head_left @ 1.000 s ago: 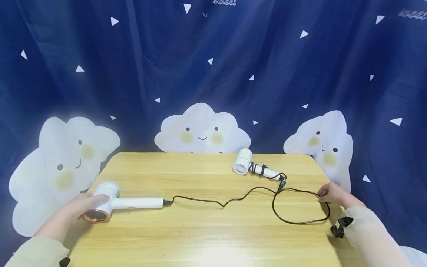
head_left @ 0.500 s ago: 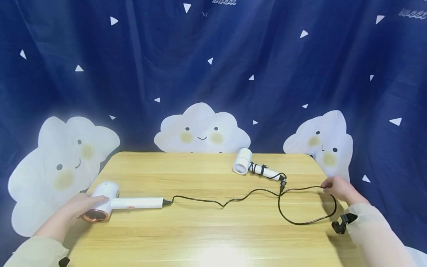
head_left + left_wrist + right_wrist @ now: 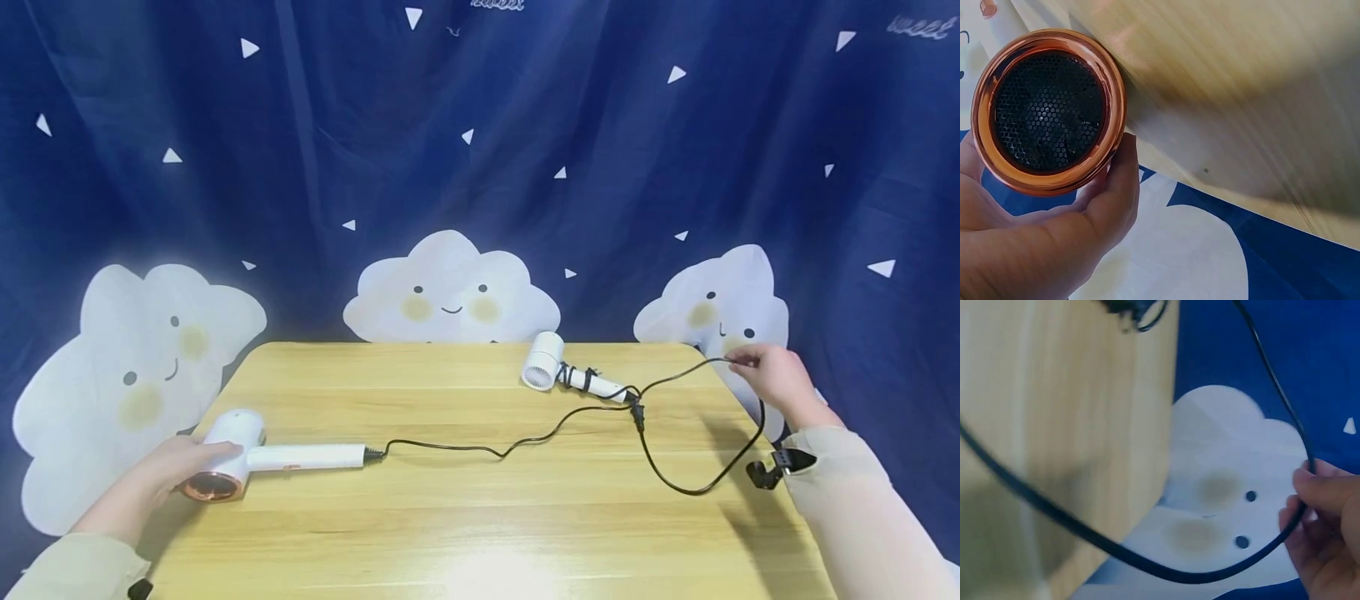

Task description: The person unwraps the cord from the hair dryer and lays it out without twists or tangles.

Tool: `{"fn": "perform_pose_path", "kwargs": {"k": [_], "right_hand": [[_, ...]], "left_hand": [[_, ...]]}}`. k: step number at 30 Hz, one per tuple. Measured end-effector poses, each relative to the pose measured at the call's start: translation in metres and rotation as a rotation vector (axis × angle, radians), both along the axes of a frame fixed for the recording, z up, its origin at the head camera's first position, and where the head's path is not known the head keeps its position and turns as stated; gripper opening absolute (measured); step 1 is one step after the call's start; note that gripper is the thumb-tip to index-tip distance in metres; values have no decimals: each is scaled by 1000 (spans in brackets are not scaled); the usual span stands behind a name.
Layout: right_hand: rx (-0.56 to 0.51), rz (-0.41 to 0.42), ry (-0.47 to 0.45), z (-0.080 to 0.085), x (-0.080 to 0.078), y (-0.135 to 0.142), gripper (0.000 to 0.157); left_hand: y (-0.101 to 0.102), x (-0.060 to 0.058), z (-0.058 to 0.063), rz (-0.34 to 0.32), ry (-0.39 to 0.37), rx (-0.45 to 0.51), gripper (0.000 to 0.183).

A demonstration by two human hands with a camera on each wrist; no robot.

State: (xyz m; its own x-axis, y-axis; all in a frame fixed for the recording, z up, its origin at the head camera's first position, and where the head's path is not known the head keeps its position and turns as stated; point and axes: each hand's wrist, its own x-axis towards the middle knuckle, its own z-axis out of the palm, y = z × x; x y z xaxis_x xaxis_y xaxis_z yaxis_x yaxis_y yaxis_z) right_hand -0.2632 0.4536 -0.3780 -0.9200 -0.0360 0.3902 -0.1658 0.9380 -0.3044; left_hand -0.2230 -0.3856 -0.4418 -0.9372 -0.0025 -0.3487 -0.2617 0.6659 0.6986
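A white hair dryer (image 3: 307,457) with a copper-coloured rim lies at the left of the table, its handle pointing right. My left hand (image 3: 180,463) grips its head from the left side; in the left wrist view the copper ring (image 3: 1116,119) surrounds a dark mesh. From the handle a black cord (image 3: 450,447) runs right across the wood. My right hand (image 3: 780,379) pinches this cord, raised above the table's right edge, and a loop hangs below it. The cord's plug (image 3: 638,415) dangles near the loop's left side.
A second, smaller white hair dryer (image 3: 573,377) lies at the back right, its own cord wound round its handle. The held cord passes right by the end of that handle. The wooden table (image 3: 420,533) ends at a blue cloud-print curtain (image 3: 450,167).
My right hand has risen and moved away to the back right, lifting the cord. The loop and plug have shifted with it. My left hand stays on the hair dryer.
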Motion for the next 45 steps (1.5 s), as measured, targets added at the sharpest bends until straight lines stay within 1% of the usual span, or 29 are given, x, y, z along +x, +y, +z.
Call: {"fn": "perform_pose_path", "kwargs": {"k": [4,8,13,16,23,27,29,31,33,36,38,41,45], "right_hand": [[-23,5,142,11,-4,-9,9],[-23,13,251,21,-7,-18,10],[4,46,372,34,-9,-29,9],[12,60,424,43,-10,-35,10],[-4,57,552,62,-8,-47,12],[-12,77,632,68,-9,-51,13],[-21,81,654,69,-9,-52,13],[-39,77,652,69,-8,-52,13],[-55,75,627,65,-6,-51,13],[-80,72,562,57,-3,-46,14],[-95,85,504,51,-1,-41,15],[-104,111,382,48,3,-33,14],[-74,133,123,48,11,-22,11]], "left_hand": [[-1,0,0,-8,13,-17,61],[-2,1,-1,-1,18,-2,59],[-2,1,-3,9,15,26,60],[-2,1,-4,12,13,33,61],[-3,0,-5,20,12,30,62],[-4,1,-6,12,6,36,62],[-4,1,-5,5,5,30,62],[-4,1,-6,1,6,27,62],[-5,1,-5,0,9,12,62],[-6,0,-5,-2,13,-4,63],[-6,0,-4,-2,16,-13,64],[-6,1,-4,-1,18,4,63],[-4,3,-3,6,17,40,61]]}}
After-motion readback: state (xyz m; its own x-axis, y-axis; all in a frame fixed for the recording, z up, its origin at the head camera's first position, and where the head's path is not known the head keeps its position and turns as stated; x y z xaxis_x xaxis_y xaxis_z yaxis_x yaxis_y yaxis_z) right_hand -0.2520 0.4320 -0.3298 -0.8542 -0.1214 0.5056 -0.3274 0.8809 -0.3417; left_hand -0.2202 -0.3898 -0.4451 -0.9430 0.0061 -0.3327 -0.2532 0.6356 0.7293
